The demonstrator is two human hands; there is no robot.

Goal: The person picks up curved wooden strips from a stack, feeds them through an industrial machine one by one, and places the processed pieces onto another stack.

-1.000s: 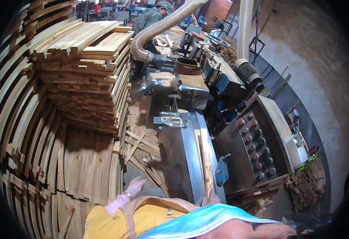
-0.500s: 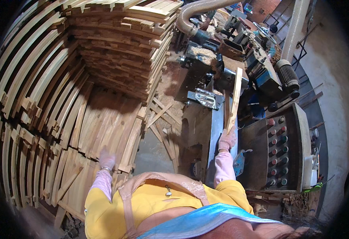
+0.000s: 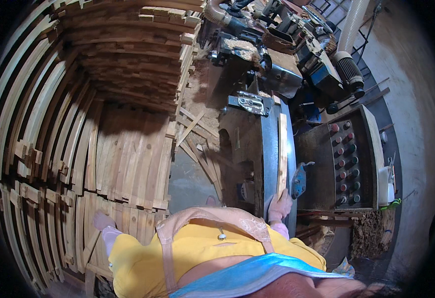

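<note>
My right hand [image 3: 280, 204], in a pink glove, is closed around the near end of a pale wooden strip [image 3: 282, 149]. That strip runs lengthwise along the metal bed [image 3: 271, 174] of a woodworking machine. Just beyond its far end, a bit of another piece of wood [image 3: 276, 99] shows by the machine's head. On the other side, my left hand [image 3: 103, 220] is low over the stacked wooden strips [image 3: 128, 218], close to the top of a slanting strip [image 3: 92, 246]. Its fingers are too small and blurred to make out.
Tall stacks of strips [image 3: 123, 69] rise at the left and far left. Loose offcuts [image 3: 205, 164] lie on the floor between stack and machine. Right of the bed stand a blue metal bracket [image 3: 301, 179] and a control panel [image 3: 344, 164] with several buttons. A ribbed hose [image 3: 351, 25] meets a motor [image 3: 349, 74].
My right hand has come nearer to me, and the strip now lies straight along the bed instead of tilting. My left hand has moved left and nearer over the stack. The view has shifted.
</note>
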